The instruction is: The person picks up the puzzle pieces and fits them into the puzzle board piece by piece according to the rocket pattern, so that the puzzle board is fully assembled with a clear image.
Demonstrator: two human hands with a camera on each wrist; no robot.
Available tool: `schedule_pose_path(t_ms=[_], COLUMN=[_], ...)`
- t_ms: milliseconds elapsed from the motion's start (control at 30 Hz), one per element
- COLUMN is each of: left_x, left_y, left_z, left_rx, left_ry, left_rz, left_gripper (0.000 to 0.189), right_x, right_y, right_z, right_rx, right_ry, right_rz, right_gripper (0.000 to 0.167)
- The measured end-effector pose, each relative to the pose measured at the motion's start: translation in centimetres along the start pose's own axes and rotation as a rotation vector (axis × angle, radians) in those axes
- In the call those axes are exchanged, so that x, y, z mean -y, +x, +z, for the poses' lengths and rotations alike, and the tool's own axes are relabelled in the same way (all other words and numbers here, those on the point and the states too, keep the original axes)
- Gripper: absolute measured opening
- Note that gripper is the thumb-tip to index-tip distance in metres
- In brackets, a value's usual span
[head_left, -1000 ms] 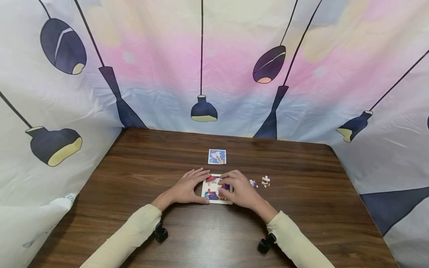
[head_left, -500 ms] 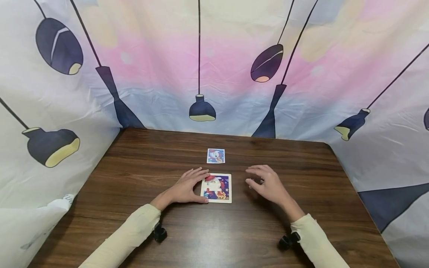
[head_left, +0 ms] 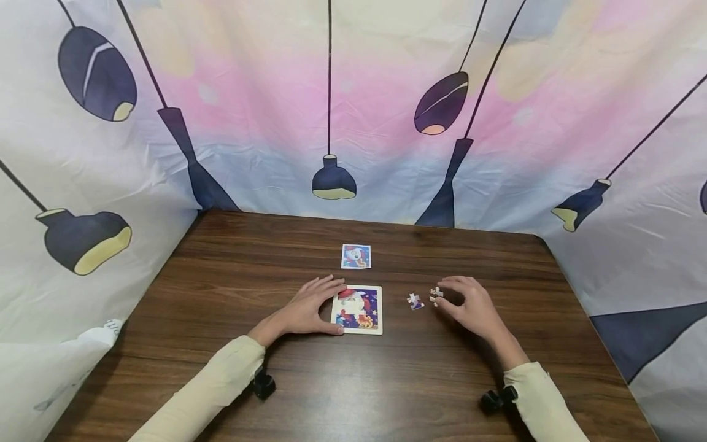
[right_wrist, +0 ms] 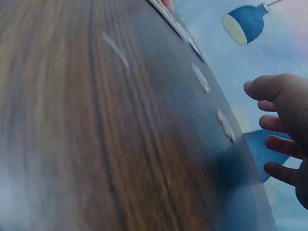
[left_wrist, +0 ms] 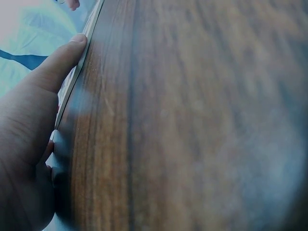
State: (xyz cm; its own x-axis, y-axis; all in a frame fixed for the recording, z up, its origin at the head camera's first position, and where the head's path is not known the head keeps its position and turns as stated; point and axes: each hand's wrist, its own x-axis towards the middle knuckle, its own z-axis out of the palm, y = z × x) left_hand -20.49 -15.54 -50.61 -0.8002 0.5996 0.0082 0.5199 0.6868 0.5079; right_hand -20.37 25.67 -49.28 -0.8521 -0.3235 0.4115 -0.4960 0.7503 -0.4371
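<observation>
A small square jigsaw puzzle [head_left: 373, 302] in a pale-framed tray lies on the table, with bare pale patches in its picture. My left hand [head_left: 304, 310] is spread along the tray's left side, thumb at the near corner and fingertips at the far one. In the left wrist view the thumb [left_wrist: 62, 60] presses the tray's edge. Two loose jigsaw pieces lie right of the tray: a purple and white one [head_left: 415, 301] and a paler one [head_left: 436, 294]. My right hand [head_left: 472, 307] hovers at the paler piece, thumb and fingers apart; the right wrist view shows a gap between them.
Behind the tray lies a small picture card [head_left: 356, 256] with a similar image. The brown wooden table [head_left: 265, 245] runs back to a printed cloth backdrop [head_left: 265, 123], which also hangs at both sides.
My right hand has left the puzzle and moved right, passing over the purple piece to the paler one. My left hand has stayed on the tray.
</observation>
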Motion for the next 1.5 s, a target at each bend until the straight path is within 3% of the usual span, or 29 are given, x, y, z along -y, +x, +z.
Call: schedule_pose_path(t_ms=[267, 567, 1500], left_x=[-0.1, -0.2, -0.1], left_y=[0.0, 0.0, 0.0], left_z=[0.1, 0.0, 0.0], left_rx=[0.007, -0.004, -0.002], left_ry=[0.011, 0.004, 0.004], left_rz=[-0.002, 0.009, 0.000], left_gripper=[0.104, 0.103, 0.103], right_x=[-1.3, -2.0, -2.0], right_y=[-0.4, -0.6, 0.1], right_z=[-0.1, 0.2, 0.1], right_rx=[0.073, 0.133, 0.194], right_ry=[-0.052, -0.080, -0.103], right_rz=[0.060, 0.068, 0.056], right_gripper=[0.038, 0.037, 0.031])
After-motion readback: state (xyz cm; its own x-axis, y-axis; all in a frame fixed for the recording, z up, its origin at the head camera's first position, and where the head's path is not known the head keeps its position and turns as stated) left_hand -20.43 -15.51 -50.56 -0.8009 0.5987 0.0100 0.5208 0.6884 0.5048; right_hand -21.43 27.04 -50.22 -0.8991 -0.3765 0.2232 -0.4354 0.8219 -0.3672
